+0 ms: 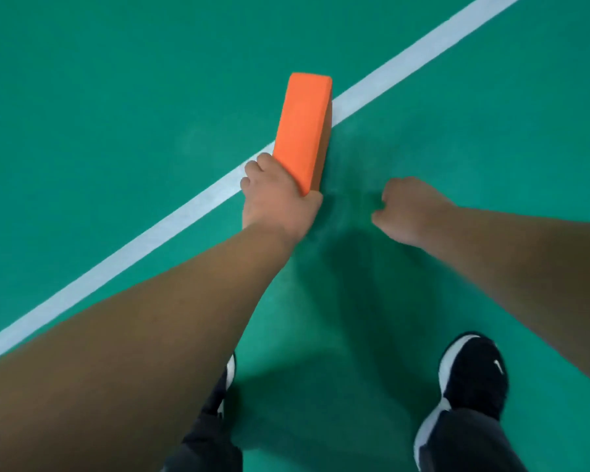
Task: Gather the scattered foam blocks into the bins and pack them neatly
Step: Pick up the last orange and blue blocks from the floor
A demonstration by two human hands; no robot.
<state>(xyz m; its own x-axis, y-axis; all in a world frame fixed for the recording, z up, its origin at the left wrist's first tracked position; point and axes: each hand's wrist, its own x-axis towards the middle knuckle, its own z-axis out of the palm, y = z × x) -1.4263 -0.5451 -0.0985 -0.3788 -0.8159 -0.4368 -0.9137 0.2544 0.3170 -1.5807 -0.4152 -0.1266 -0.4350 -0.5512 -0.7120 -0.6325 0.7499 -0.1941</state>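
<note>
A long orange foam block points away from me over the green floor, crossing the white line. My left hand grips its near end, fingers wrapped around the left side and thumb underneath. My right hand hangs to the right of the block, apart from it, fingers curled in with nothing in them. No bin is in view.
A white court line runs diagonally from the lower left to the upper right across the green sports floor. My two feet in black and white shoes stand at the bottom edge.
</note>
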